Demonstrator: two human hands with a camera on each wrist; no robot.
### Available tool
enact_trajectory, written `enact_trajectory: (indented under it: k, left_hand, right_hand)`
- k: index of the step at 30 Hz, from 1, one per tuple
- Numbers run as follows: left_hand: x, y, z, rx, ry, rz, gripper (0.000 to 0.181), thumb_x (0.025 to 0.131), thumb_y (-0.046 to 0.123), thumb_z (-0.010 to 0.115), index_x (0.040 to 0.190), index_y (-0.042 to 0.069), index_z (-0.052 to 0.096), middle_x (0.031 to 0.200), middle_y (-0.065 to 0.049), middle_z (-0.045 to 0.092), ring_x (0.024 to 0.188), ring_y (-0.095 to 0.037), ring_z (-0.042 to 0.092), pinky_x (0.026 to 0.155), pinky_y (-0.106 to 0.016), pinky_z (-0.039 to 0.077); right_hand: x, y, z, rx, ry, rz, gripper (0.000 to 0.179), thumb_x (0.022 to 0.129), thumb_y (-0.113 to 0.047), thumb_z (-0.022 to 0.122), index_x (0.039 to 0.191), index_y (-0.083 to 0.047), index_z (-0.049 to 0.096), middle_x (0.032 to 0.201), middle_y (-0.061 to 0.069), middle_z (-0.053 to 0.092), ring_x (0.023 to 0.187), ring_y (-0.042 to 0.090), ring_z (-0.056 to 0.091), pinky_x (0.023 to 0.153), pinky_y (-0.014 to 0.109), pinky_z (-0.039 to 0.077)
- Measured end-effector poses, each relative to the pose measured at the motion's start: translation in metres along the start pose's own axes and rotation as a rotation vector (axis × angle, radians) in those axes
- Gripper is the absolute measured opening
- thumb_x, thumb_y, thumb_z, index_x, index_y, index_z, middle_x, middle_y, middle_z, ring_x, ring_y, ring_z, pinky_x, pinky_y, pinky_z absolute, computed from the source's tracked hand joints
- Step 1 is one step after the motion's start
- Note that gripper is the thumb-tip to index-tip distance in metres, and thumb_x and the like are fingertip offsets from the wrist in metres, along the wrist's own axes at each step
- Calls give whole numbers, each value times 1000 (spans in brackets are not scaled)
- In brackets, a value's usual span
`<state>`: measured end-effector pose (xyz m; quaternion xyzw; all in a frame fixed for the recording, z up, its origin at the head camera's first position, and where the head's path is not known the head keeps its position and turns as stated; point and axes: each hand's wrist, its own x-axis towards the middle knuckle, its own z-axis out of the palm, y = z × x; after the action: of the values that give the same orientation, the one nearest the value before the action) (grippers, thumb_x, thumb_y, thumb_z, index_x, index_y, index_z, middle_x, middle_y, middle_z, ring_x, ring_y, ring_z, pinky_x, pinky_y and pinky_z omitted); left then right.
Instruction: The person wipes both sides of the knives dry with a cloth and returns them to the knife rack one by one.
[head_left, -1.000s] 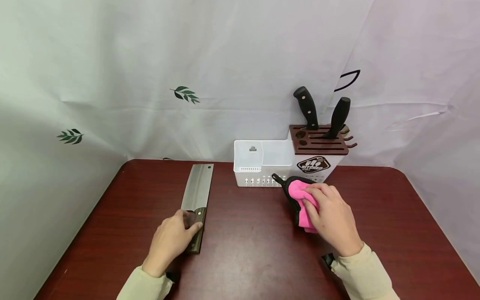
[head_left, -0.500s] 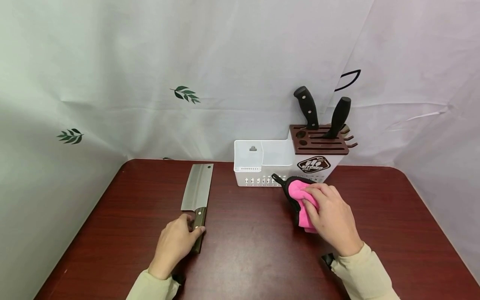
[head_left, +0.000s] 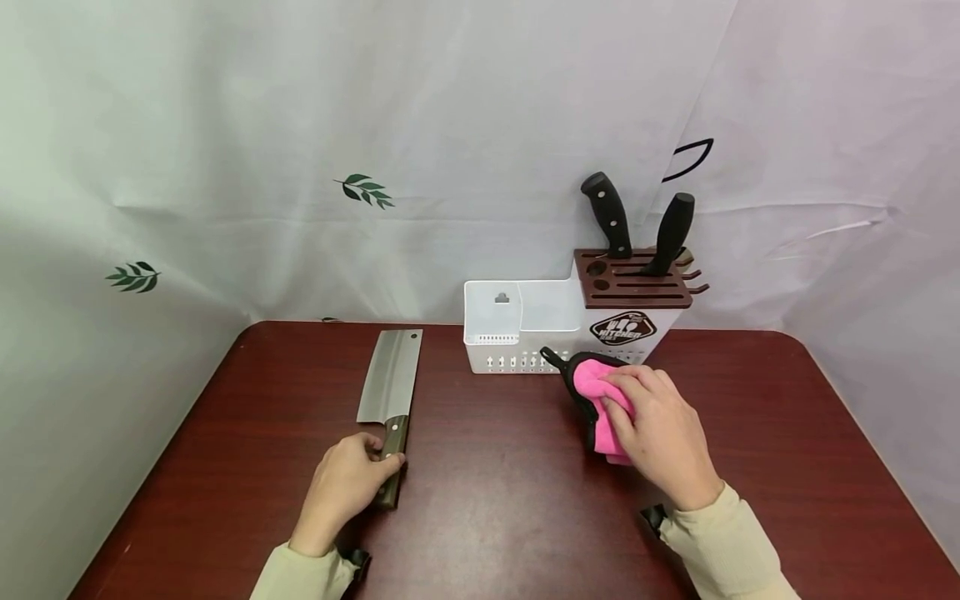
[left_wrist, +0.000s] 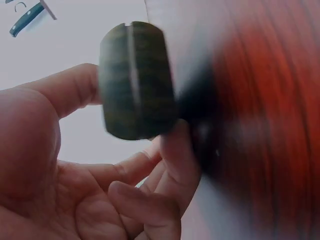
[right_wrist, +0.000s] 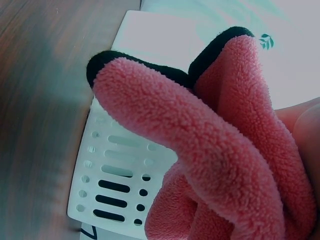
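A cleaver (head_left: 392, 375) with a broad steel blade lies at the left of the table, blade pointing away from me. My left hand (head_left: 341, 483) holds its dark green-brown handle (head_left: 395, 437) between thumb and fingers. In the left wrist view the handle's butt end (left_wrist: 136, 82) shows between the thumb and the fingers, blurred. My right hand (head_left: 663, 429) grips a bunched pink fleecy cloth (head_left: 600, 385) with black edging and a black hanging loop, in front of the knife holder. The right wrist view shows the cloth (right_wrist: 200, 145) folded up, hiding most of the fingers.
A white plastic knife holder (head_left: 491, 357) with a brown slotted top (head_left: 633, 292) stands at the back right. Two black-handled knives (head_left: 609, 217) stick up from its slots. Hooks jut from its right side. A white curtain (head_left: 450, 125) hangs behind the table.
My left hand has slid slightly back along the cleaver's handle, toward me. The cleaver and my right hand with the cloth stay in place; the head view has shifted a little.
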<state>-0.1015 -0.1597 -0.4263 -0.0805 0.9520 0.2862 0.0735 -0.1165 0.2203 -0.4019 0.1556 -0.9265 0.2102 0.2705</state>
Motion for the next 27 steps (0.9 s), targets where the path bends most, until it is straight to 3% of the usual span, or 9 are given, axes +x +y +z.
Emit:
enact_trajectory:
  k: [17, 20, 27]
  left_hand:
    - [1, 1, -6, -79, -5, 13, 43, 88, 29, 66, 116, -4, 69, 106, -13, 71, 86, -21, 65, 77, -44, 51]
    - [2, -1, -5, -82, 7, 16, 42, 88, 28, 65, 117, -3, 69, 104, -11, 71, 87, -21, 65, 77, -44, 52]
    - [2, 1, -1, -94, 52, -15, 31, 84, 26, 64, 105, 4, 71, 85, -2, 65, 73, -16, 56, 66, -32, 44]
  right_hand:
    - [0, 0, 1, -3, -3, 2, 16, 88, -16, 72, 101, -6, 74, 107, 5, 67, 96, 25, 57, 70, 47, 54]
    - [0, 0, 1, 0, -2, 1, 16, 88, -16, 72, 101, -6, 74, 107, 5, 67, 96, 25, 57, 70, 47, 54]
    - [0, 0, 0, 1, 5, -1, 16, 88, -16, 73, 101, -6, 74, 107, 5, 67, 95, 24, 57, 70, 47, 54]
